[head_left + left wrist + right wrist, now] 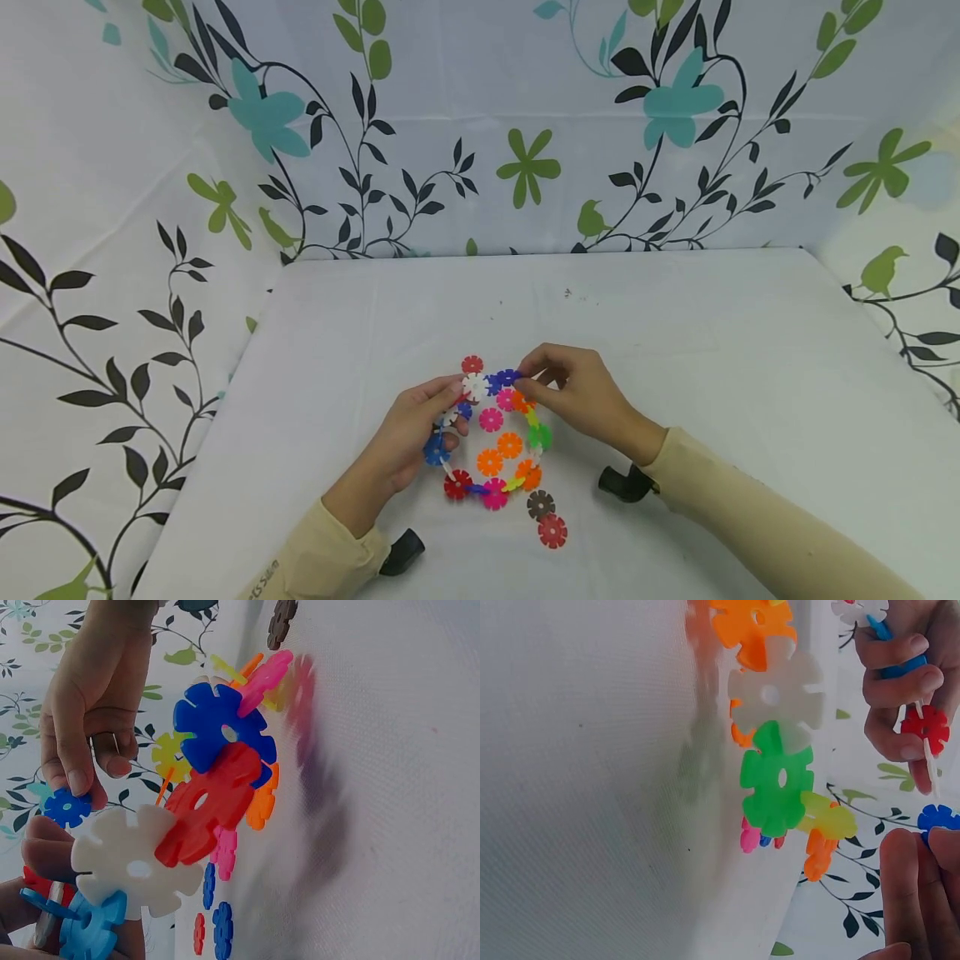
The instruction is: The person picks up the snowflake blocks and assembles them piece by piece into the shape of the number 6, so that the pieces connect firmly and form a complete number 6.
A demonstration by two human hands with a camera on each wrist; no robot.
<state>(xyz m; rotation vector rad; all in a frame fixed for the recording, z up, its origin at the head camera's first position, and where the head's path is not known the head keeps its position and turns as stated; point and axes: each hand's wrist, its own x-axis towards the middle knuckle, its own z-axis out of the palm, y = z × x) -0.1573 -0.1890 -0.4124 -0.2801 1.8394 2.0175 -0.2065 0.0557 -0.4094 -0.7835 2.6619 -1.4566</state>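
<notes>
A chain of interlocking flower-shaped plastic discs, with a green disc (539,437) on its right side, curves into a ring above the white table. My left hand (420,421) grips the chain's left part, fingers curled about a light-blue disc (94,926) and a white disc (139,862). At the top of the ring my right hand (573,387) pinches a dark-blue disc (939,818) between thumb and fingertips. The hands are close together, a white disc (475,386) between them. Whether the pinched disc is joined to the chain I cannot tell.
Loose discs lie on the table (675,333): a pink one (491,419) and two orange ones (491,462) inside the ring, a red one (472,364) behind it. A dark brown disc (540,504) and another red disc (552,531) are in front.
</notes>
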